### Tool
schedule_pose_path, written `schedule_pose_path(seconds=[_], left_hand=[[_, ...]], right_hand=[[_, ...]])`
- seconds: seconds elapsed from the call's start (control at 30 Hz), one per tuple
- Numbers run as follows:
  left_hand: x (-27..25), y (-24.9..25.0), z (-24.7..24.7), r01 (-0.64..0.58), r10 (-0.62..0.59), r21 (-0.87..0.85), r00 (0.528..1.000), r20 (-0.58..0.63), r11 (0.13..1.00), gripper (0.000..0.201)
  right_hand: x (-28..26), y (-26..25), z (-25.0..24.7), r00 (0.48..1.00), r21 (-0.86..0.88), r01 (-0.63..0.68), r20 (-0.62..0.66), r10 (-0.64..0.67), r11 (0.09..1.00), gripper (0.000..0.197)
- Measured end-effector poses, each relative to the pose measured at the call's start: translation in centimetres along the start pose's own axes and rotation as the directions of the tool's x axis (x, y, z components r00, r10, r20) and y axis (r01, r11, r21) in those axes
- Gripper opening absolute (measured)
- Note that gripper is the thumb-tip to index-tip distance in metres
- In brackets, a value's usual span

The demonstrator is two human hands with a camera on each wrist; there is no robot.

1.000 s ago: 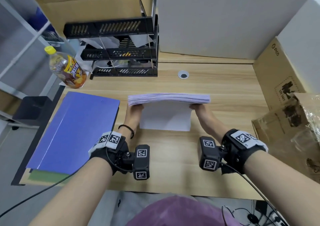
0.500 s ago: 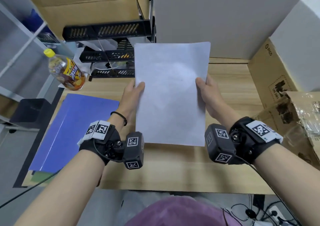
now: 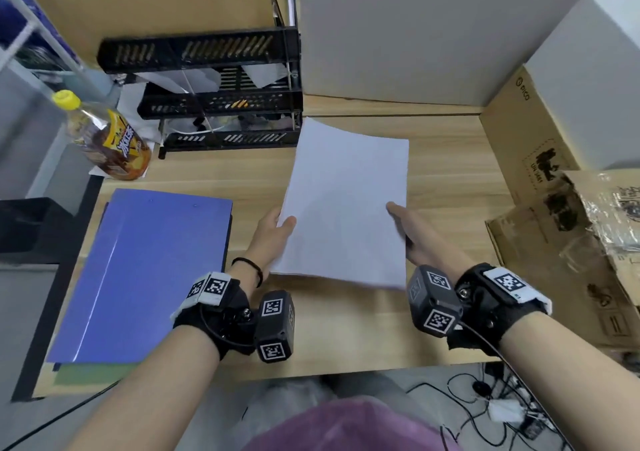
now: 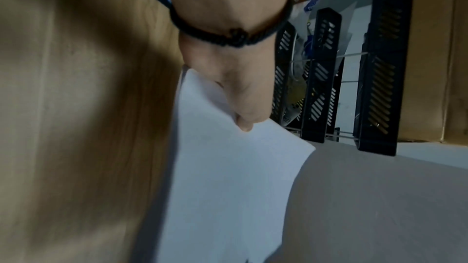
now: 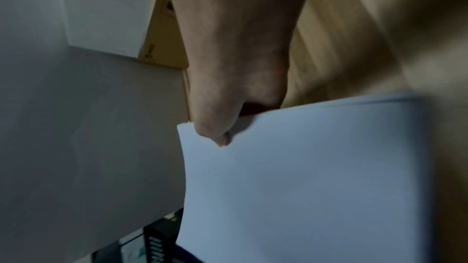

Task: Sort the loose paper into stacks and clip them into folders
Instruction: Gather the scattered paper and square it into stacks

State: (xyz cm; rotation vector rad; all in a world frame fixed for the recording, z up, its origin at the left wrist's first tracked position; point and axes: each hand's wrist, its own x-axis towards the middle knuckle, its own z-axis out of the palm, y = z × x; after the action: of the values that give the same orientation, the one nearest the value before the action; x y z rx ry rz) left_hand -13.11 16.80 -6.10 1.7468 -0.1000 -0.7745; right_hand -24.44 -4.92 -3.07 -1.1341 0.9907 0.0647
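A stack of white paper (image 3: pixel 346 205) lies tilted over the middle of the wooden desk (image 3: pixel 450 194), held at both long edges. My left hand (image 3: pixel 277 229) pinches its left edge, thumb on top. My right hand (image 3: pixel 403 220) grips the right edge, thumb on top. In the left wrist view the thumb (image 4: pixel 244 125) presses on the paper (image 4: pixel 228 187). The right wrist view shows the thumb (image 5: pixel 220 139) on the sheets (image 5: pixel 316 177), whose layered edge is visible. A closed blue folder (image 3: pixel 145 274) lies flat on the desk to the left, with a green folder (image 3: pixel 90 372) under it.
A black three-tier letter tray (image 3: pixel 221 101) with loose sheets stands at the back left, cardboard boxes above it. A drink bottle (image 3: pixel 107 139) lies beside it. Cardboard boxes (image 3: pixel 540 160) crowd the right side. Cables (image 3: pixel 485 402) hang below the desk's front edge.
The stack stood on its edge on the desk, was then raised upright facing me, and now has come down towards flat, tilted slightly left. Both hands kept their grip on its sides.
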Motion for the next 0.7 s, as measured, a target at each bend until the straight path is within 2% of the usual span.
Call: schedule_pose_path(seconds=[0.1, 0.23, 0.33, 0.4, 0.47, 0.57, 0.7], left_hand=[[1.4, -0.8, 1.0, -0.001, 0.002, 0.018, 0.999, -0.041, 1.000, 0.032], [3.1, -1.2, 2.5, -0.001, 0.003, 0.077, 1.000, -0.019, 0.997, 0.031], [4.6, -1.1, 3.8, -0.016, 0.020, 0.129, 0.999, -0.031, 0.992, 0.032], [5.9, -0.7, 4.8, -0.037, 0.045, 0.159, 0.998, -0.050, 0.987, 0.031], [7.3, 0.1, 5.9, -0.045, 0.060, 0.184, 0.995, -0.075, 0.982, 0.029], [9.7, 1.8, 7.1, -0.077, 0.103, 0.179, 0.985, -0.137, 0.981, 0.030], [12.9, 4.4, 8.3, -0.084, 0.098, 0.070, 0.968, -0.231, 0.994, 0.028]], right_hand=[[-0.2, 2.9, -0.8, 0.995, -0.033, -0.091, 0.030, 0.092, 0.995, 0.033], [0.4, 4.4, -1.7, 0.989, 0.011, -0.140, -0.036, 0.140, 0.990, 0.037], [1.2, 4.9, -2.5, 0.979, -0.017, -0.186, -0.083, 0.184, 0.982, 0.039], [2.3, 4.6, -2.9, 0.981, -0.078, -0.144, -0.139, 0.132, 0.987, 0.039], [3.8, 3.4, -3.2, 0.980, -0.191, -0.061, -0.197, 0.022, 0.980, 0.041], [6.9, 0.7, -3.9, 0.969, -0.291, 0.037, -0.224, -0.106, 0.956, 0.054], [10.6, -4.5, -3.8, 0.947, -0.400, 0.224, -0.127, -0.296, 0.889, 0.045]])
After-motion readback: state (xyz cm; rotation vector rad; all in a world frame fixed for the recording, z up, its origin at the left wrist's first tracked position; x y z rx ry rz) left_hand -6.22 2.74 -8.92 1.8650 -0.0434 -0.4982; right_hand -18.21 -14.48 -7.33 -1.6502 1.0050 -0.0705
